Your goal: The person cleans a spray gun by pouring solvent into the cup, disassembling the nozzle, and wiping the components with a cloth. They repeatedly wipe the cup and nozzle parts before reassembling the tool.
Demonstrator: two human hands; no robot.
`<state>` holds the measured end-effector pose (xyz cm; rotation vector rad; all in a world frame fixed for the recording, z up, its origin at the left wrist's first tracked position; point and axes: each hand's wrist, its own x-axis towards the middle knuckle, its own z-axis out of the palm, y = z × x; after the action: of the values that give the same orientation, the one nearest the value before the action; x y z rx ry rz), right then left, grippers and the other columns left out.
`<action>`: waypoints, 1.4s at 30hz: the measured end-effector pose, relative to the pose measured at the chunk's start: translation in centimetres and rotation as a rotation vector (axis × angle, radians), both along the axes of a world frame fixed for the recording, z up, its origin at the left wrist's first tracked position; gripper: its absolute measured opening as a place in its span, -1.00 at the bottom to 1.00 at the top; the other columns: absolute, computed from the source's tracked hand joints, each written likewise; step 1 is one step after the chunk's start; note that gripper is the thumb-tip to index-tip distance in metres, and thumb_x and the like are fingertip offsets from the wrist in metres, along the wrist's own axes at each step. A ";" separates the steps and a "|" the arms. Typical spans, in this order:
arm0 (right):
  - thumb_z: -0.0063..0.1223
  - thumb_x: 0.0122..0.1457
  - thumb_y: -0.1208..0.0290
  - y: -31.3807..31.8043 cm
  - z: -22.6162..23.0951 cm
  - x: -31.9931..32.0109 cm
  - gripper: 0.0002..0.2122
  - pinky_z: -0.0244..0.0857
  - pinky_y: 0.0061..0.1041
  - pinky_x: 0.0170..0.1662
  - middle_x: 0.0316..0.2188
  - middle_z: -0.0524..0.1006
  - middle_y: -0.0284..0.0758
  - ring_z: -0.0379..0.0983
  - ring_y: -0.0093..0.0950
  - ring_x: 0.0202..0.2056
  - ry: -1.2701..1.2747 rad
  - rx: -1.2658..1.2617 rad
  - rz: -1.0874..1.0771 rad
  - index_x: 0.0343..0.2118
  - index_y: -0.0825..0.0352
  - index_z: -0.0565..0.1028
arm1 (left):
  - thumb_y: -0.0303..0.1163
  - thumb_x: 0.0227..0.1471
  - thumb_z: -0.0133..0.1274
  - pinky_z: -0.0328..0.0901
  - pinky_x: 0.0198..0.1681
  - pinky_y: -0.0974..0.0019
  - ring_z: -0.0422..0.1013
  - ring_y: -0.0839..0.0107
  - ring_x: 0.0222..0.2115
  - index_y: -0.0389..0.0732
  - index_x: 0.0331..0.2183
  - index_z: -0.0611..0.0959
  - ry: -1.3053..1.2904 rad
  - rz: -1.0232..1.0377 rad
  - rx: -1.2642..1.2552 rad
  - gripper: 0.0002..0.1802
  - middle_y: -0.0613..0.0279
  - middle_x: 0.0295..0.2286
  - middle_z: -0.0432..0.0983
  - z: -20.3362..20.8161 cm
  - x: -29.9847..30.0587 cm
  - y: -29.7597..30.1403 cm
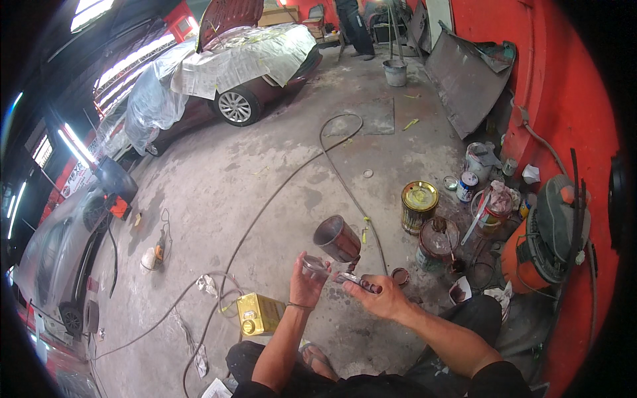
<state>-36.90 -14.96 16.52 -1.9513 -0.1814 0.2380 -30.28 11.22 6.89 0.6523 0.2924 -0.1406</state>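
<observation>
My right hand (386,298) is wrapped round the silvery, stained handle of a spray gun (352,278). The gun's cup (337,239), coated in dark red, stands above that hand, tilted to the left. Close beside it, my left hand (305,285) has its fingers curled round a small, round, dark see-through piece, perhaps a lid (315,266). The two hands nearly meet. Part of the gun is hidden behind the right fingers. A yellow metal can (260,314) stands on the floor just left of my left wrist.
Paint tins (419,205) and a reddish pot (438,242) crowd the floor at right, beside an orange vacuum (524,262). A hose (265,202) loops across the concrete. Farther off are a covered car (239,66), a bucket (395,74) and a standing person (355,26).
</observation>
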 end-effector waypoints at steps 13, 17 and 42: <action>0.27 0.26 -0.09 0.7 0.6 -0.8 -0.54 0.32 -0.35 -0.43 -0.68 0.49 -0.31 0.42 -0.49 -0.58 0.001 0.046 -0.014 -0.33 0.34 0.69 | -0.05 0.38 0.09 0.48 0.17 -0.10 0.51 -0.06 0.06 0.00 0.25 0.38 0.036 -0.055 -0.059 -0.45 0.10 0.07 0.44 -1.2 -0.2 0.1; 0.27 0.28 -0.05 1.1 1.0 -1.2 -0.57 0.31 -0.39 -0.45 -0.67 0.51 -0.33 0.41 -0.55 -0.58 -0.008 -0.021 -0.004 -0.32 0.34 0.70 | -0.12 0.38 0.10 0.53 0.09 -0.07 0.50 -0.08 0.05 0.10 0.31 0.26 -0.050 0.003 0.061 -0.40 0.15 0.04 0.42 1.4 -1.8 -1.4; 0.25 0.28 -0.10 5.7 4.4 -6.2 -0.52 0.32 -0.37 -0.44 -0.67 0.50 -0.31 0.40 -0.52 -0.58 -0.086 -0.080 -0.040 -0.38 0.35 0.68 | -0.39 0.26 0.25 0.54 0.07 -0.09 0.47 0.13 0.07 0.01 0.36 0.21 -0.087 -0.006 0.030 -0.21 0.12 0.06 0.43 0.9 -6.5 2.5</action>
<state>-43.14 -9.22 20.88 -2.0438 -0.1917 0.1376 -36.78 13.68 7.78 0.6875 0.2091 -0.1134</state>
